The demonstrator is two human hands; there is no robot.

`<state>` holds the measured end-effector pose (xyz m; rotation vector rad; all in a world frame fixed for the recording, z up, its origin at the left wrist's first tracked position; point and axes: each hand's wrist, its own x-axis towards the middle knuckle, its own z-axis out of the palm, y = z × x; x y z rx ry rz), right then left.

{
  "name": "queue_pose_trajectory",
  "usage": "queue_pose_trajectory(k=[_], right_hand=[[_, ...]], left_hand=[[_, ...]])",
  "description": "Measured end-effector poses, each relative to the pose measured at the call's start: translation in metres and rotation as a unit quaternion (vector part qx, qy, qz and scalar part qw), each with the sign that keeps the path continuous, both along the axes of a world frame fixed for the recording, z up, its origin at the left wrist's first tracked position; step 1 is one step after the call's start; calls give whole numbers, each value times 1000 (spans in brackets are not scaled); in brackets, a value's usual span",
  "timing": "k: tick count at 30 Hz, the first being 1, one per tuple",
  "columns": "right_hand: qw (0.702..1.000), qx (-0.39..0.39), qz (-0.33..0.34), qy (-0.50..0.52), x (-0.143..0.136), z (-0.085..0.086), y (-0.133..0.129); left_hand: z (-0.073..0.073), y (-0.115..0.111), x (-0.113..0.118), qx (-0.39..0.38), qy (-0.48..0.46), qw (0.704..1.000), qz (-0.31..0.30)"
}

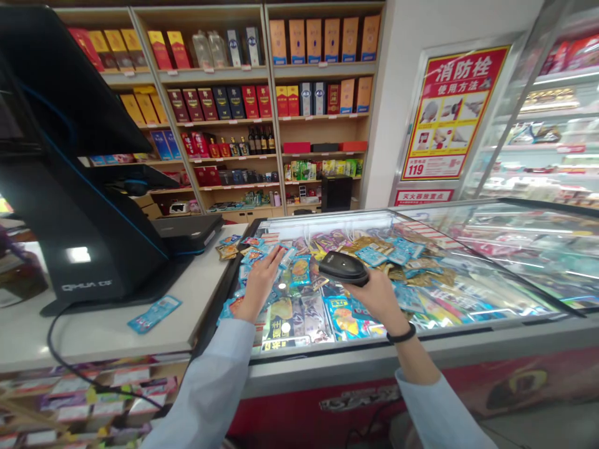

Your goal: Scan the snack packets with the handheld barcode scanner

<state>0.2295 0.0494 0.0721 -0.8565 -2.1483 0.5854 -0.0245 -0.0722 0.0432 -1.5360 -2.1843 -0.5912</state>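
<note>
My right hand [378,296] is wrapped round a black handheld barcode scanner [344,267], whose head points left over the freezer's glass top. My left hand [261,280] rests on small blue snack packets [250,257] at the left side of the glass, its fingers stretched out. A light blue packet [286,257] lies at its fingertips; the hand hides part of the pile. To the right of the scanner are more blue packets [397,251] mixed with gold-brown packets [440,276]. Larger blue bags [344,318] show below, between my hands.
A black checkout terminal [88,249] stands on the white counter [206,274] at left, its cable hanging over the front. One blue packet [154,313] lies beside it. The chest freezer's frame [327,358] edges the glass. Shelves [322,65] of boxes line the back wall.
</note>
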Motion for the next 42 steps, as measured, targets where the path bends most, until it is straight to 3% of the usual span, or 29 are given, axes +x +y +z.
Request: queue_pose_trajectory(k=[5, 11, 42], right_hand=[[999, 7, -19, -48, -5, 1, -7], [997, 12, 5, -71, -17, 1, -13], [997, -17, 30, -72, 2, 18, -23]], left_hand=[[-14, -3, -7, 79, 74, 994, -33], [-23, -1, -13, 187, 179, 963, -83], [-25, -1, -14, 174, 133, 975, -48]])
